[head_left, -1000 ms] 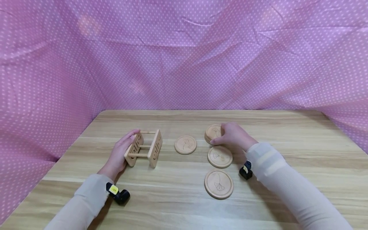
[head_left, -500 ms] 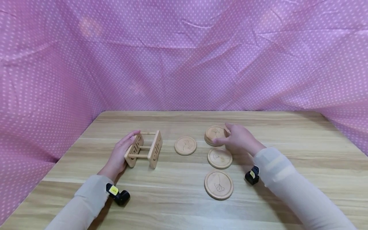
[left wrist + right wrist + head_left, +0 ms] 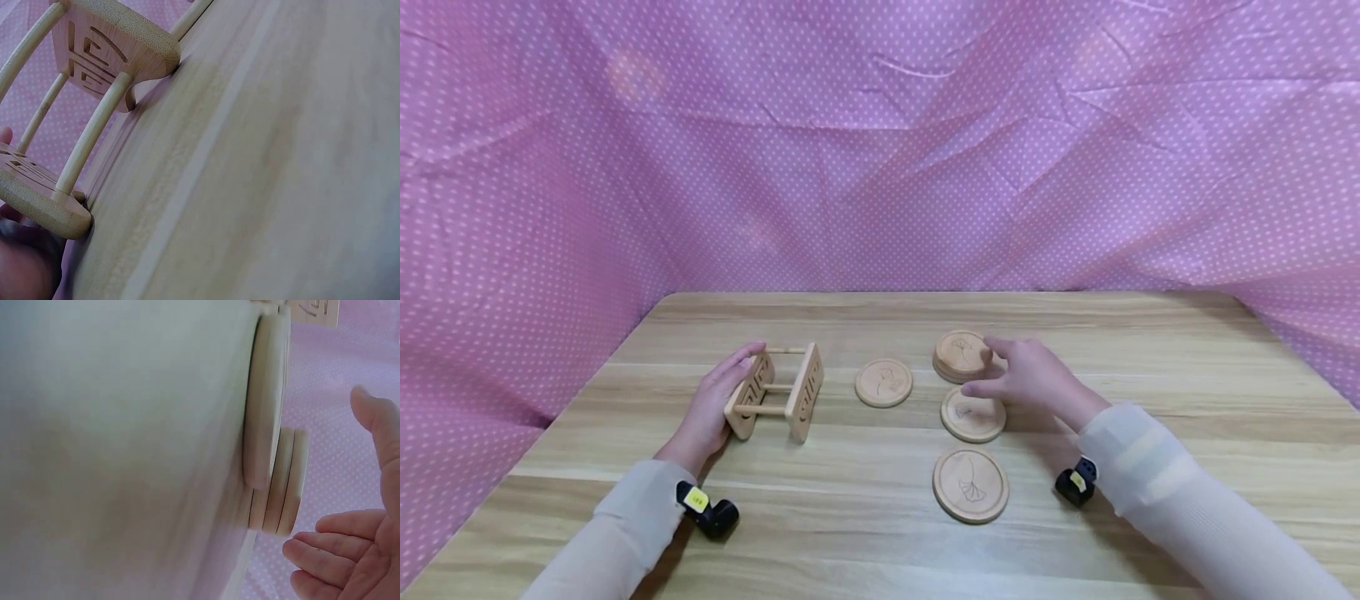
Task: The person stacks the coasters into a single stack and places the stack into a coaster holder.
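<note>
The wooden rack [image 3: 806, 392], its long side panels pointing away and slightly rightward, is gripped by the left hand [image 3: 707, 408] left of the coaster stack [image 3: 957, 357], near which the right hand [image 3: 1037, 379] spreads thumb from fingers, on a wood-grain tabletop [image 3: 835, 517] before pink dotted cloth [image 3: 850, 167].

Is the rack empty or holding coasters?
The rack is empty: only rods cross between its side panels, and the coasters lie outside.
</note>
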Demonstrator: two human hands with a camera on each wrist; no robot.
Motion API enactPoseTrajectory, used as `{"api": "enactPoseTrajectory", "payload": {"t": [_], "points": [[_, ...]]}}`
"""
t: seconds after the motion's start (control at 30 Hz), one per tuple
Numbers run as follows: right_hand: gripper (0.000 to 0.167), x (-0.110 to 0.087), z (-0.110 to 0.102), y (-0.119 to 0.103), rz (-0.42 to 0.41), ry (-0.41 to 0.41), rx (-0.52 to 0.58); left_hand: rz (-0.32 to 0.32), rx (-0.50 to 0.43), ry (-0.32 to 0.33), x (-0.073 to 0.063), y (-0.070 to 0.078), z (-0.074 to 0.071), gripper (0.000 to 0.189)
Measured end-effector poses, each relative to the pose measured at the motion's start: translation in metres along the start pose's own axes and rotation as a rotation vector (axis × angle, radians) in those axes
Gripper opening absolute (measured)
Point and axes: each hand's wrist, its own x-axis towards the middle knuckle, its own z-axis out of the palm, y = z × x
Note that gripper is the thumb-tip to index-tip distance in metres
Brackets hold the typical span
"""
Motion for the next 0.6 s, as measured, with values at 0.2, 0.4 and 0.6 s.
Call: {"api": "enactPoseTrajectory", "payload": {"t": [0.2, 0.4, 0.6], "points": [[0.092, -0.009, 0.002, -0.004, -0.009, 0.0, -0.001, 0.004, 0.003, -0.003, 0.001, 0.0, 0.0, 0.054], [0.088, -0.018, 0.005, -0.007, -0.042, -0.017, 0.012, -0.008, -0.011, 0.0, 0.002, -0.001, -0.001, 0.055], [0.087, -0.024, 0.01, -0.006, -0.067, -0.035, 0.035, 0.001, -0.029, 0.004, 0.005, -0.001, -0.001, 0.054]]}}
